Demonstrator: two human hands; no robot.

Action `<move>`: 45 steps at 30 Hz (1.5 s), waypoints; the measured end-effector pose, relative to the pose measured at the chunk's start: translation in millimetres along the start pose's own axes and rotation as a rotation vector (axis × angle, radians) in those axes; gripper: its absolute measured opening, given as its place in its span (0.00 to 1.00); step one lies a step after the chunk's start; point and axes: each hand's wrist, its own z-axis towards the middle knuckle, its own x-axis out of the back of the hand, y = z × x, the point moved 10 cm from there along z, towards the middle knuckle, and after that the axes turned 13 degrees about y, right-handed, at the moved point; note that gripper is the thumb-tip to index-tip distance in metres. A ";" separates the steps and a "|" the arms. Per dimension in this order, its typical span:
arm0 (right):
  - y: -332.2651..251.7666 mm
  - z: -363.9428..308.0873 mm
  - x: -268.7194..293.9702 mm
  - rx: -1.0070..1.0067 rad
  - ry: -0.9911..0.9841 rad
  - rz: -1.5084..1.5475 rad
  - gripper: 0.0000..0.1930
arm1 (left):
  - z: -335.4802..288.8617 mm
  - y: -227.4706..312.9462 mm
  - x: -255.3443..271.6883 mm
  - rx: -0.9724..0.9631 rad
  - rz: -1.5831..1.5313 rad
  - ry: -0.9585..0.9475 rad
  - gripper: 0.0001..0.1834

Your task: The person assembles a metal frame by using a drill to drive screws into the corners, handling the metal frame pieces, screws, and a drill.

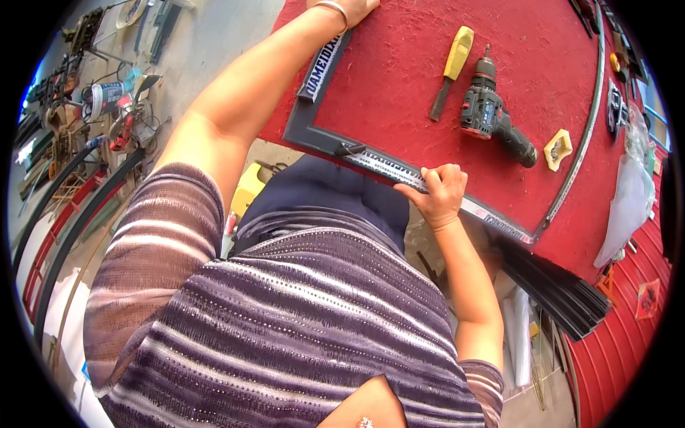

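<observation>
A dark grey metal frame (325, 140) with strips of printed white film lies along the near and left edges of a red-topped table (399, 85). My right hand (441, 192) is closed over the near bar, with the thumb pointing left along it. At the upper edge of the view, my left hand (349, 7), with a bangle at the wrist, rests by the left bar; its fingers are mostly cut off. On the red surface between the bars lie a yellow-handled chisel (457, 60), a cordless drill (489, 107) and a small cut-open yellow container (558, 149) holding small bits.
A thin grey strip (581, 146) curves up from the frame's right corner. Black ribbed profiles (560, 292) stick out below the table at right. Clear plastic sheeting (628, 189) hangs at the far right. Tools and cables clutter the floor at left, beside black curved bars (85, 214).
</observation>
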 end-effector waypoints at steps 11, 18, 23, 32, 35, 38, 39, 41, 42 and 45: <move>-6.1 0.0 -2.1 0.002 -0.015 0.020 0.28 | -4.6 -6.9 -9.3 0.032 -0.040 -0.045 0.33; -2.8 -1.4 -2.6 -0.021 -0.013 0.002 0.28 | -8.5 -5.4 -13.5 -0.010 -0.057 -0.048 0.36; -2.2 -0.1 -2.5 -0.012 -0.021 0.029 0.25 | -7.3 -7.6 -12.2 -0.083 -0.032 -0.153 0.33; -2.3 0.2 -2.4 -0.052 -0.060 0.043 0.25 | -13.8 -24.3 -8.9 -0.071 -0.098 -0.210 0.37; -31.2 21.2 -7.0 -0.080 -0.082 0.106 0.34 | -53.0 -33.9 -1.6 -0.127 -0.048 -0.247 0.40; -87.0 52.6 -33.2 -0.015 -0.123 0.198 0.31 | -93.9 -34.0 1.2 -0.106 0.034 -0.292 0.41; -92.6 55.7 -46.5 -0.025 -0.113 0.235 0.31 | -97.3 -33.1 1.0 -0.125 0.026 -0.220 0.42; -101.1 57.3 -64.4 -0.014 -0.072 0.271 0.28 | -102.3 -36.0 -2.1 -0.116 0.010 -0.165 0.43; -100.7 57.1 -67.9 -0.015 -0.077 0.276 0.28 | -104.6 -37.4 0.1 -0.109 -0.008 -0.111 0.43; -94.6 61.0 -70.8 -0.074 -0.065 0.304 0.21 | -104.4 -40.9 -0.5 -0.078 -0.023 -0.005 0.41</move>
